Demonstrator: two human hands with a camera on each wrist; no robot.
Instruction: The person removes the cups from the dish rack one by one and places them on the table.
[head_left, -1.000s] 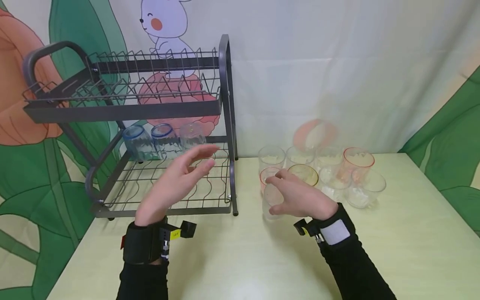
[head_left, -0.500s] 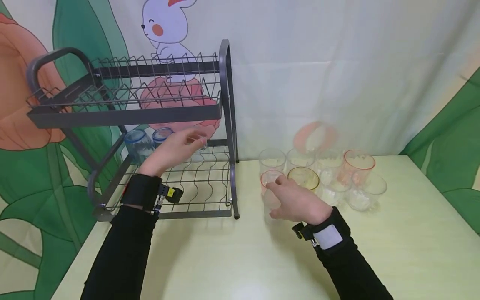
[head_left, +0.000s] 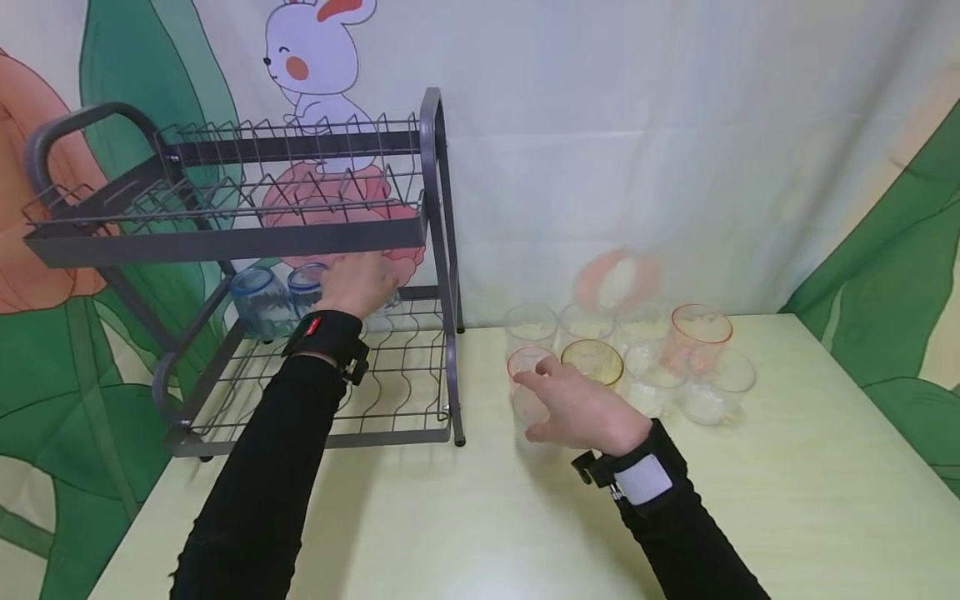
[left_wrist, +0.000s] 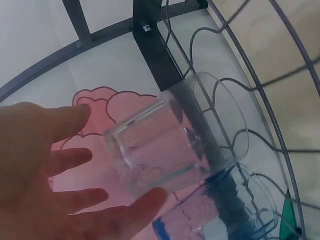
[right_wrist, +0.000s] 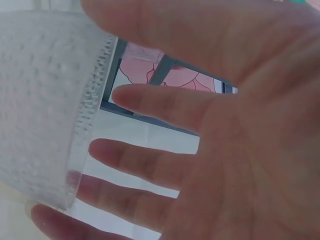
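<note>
In the head view my left hand (head_left: pixel 358 283) reaches into the rack's lower tier, over the glasses there. The left wrist view shows its fingers spread at the base of a clear glass (left_wrist: pixel 160 145), which lies tipped against the wires; firm contact cannot be made out. Beside it are blue-rimmed glasses (head_left: pixel 262 302). My right hand (head_left: pixel 585 408) holds a clear textured glass (right_wrist: pixel 45 100) at the near left of the glass group, thumb on one side and outer fingers on the other. Its index and middle fingertips stand short of the glass.
A dark two-tier dish rack (head_left: pixel 225 246) stands on the left of the pale table (head_left: pixel 450 533). More glasses crowd near the right hand, including a yellow-rimmed glass (head_left: pixel 592 360) and a red-rimmed glass (head_left: pixel 701 325). A printed curtain (head_left: pixel 547 167) hangs behind.
My left hand has risen and moved deeper into the rack's lower tier, over the clear glass. The right hand has stayed at its glass. The head view has shifted slightly.
</note>
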